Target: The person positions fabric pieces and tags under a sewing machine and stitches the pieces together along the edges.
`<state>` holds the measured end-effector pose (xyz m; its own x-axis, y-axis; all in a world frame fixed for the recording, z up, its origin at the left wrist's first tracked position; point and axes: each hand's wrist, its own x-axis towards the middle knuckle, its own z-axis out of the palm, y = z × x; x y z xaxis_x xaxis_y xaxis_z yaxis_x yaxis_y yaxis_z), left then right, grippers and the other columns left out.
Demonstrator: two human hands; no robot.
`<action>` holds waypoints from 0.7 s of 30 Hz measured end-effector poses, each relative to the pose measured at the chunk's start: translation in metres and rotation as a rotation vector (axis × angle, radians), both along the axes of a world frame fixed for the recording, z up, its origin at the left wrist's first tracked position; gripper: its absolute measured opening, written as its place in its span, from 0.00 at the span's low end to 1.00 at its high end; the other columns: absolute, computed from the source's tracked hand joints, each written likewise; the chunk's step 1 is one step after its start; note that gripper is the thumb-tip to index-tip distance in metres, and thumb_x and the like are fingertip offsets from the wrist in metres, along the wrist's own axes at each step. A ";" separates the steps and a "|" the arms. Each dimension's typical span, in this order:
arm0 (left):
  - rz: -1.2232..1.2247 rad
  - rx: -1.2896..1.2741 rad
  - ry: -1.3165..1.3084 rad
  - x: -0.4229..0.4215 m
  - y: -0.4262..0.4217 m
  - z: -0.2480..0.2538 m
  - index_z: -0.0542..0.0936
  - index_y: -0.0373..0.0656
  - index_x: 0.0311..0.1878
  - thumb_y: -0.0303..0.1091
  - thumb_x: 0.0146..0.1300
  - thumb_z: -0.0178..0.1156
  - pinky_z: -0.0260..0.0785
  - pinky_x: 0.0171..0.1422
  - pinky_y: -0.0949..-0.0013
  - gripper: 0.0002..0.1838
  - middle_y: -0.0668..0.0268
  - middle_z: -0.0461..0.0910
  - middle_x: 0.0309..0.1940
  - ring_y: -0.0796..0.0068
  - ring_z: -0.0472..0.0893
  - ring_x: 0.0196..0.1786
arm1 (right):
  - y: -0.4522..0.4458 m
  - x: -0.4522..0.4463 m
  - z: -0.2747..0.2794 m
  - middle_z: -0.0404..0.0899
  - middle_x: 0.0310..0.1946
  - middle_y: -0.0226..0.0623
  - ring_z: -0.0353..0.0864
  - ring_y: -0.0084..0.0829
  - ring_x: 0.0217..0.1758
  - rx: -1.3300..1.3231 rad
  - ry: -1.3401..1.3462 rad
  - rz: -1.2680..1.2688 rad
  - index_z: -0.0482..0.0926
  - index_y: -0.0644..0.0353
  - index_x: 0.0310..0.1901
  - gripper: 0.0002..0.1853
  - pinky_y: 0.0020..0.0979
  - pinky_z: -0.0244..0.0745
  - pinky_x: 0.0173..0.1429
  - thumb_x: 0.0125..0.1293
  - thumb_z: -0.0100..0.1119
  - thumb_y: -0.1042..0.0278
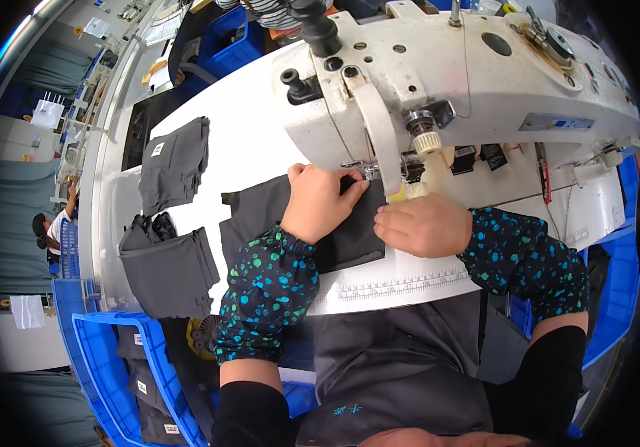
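Note:
A piece of dark grey fabric point(257, 217) lies flat on the white sewing table, its far edge by the presser foot of the sewing machine point(379, 112). My left hand point(321, 203) rests on this fabric, thumb and forefinger pinched on it just left of the needle area. On the right, my right hand point(423, 226) has curled fingers closed on the fabric's right edge, in front of the machine head. The needle tip is hidden behind the machine parts and my fingers.
Two stacks of dark fabric, a labelled stack point(175, 164) and a folded stack point(171, 268), lie at left. A blue bin point(85, 320) holds labelled pieces. A printed ruler point(402, 287) lines the front edge. Red-handled snips point(545, 186) lie right. Another person point(55, 227) sits far left.

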<state>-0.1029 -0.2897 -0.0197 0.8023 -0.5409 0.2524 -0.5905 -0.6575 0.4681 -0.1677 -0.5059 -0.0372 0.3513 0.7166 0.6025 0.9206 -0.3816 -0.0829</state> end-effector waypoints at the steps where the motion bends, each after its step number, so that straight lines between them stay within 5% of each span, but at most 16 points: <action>1: 0.002 0.001 0.000 0.001 -0.001 -0.001 0.86 0.50 0.33 0.41 0.58 0.70 0.58 0.49 0.56 0.06 0.66 0.81 0.25 0.61 0.80 0.34 | -0.001 0.000 0.001 0.79 0.35 0.32 0.84 0.30 0.38 0.001 0.000 0.002 0.80 0.60 0.37 0.08 0.29 0.82 0.39 0.55 0.61 0.71; 12: 0.073 -0.012 -0.024 0.009 -0.006 -0.012 0.86 0.51 0.41 0.39 0.57 0.69 0.59 0.51 0.51 0.09 0.64 0.83 0.33 0.56 0.81 0.40 | -0.008 0.009 -0.001 0.78 0.36 0.29 0.81 0.29 0.31 -0.043 0.011 -0.051 0.79 0.57 0.38 0.08 0.30 0.78 0.33 0.56 0.60 0.70; 21: 0.080 -0.025 -0.038 0.012 -0.008 -0.016 0.85 0.51 0.46 0.39 0.57 0.68 0.59 0.53 0.51 0.13 0.63 0.82 0.30 0.56 0.81 0.40 | -0.009 0.008 0.001 0.77 0.36 0.30 0.81 0.31 0.30 -0.056 0.026 -0.077 0.79 0.58 0.38 0.08 0.32 0.78 0.34 0.56 0.60 0.70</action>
